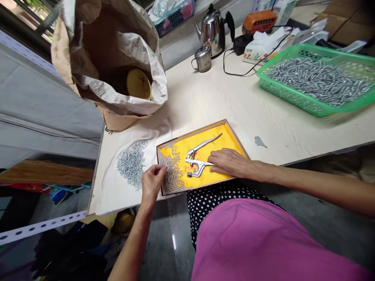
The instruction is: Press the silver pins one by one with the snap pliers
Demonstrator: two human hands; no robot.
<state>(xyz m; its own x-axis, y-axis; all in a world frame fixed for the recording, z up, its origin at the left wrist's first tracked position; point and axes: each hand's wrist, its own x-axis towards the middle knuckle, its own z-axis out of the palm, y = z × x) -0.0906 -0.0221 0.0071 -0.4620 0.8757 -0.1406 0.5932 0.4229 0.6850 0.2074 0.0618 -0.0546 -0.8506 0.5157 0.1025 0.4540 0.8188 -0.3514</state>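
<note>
A shallow wooden tray (234, 137) with a yellow lining lies at the table's front edge. Its left part holds several small metal pins (172, 171). A pair of metal hand pliers (199, 160) lies in the tray's middle. My right hand (227, 162) rests flat on the yellow lining, fingers out, touching the pliers' handle. My left hand (152, 183) hovers at the tray's left rim with fingers pinched together over the pins; what they hold is too small to see. A loose heap of pins (131, 162) lies on the table left of the tray.
A big paper sack (117, 62) with a yellow bowl inside stands at the back left. A green basket (319, 101) full of metal pins sits at the right. A steel kettle (213, 29), small cup (203, 58), cable and tissue box stand at the back.
</note>
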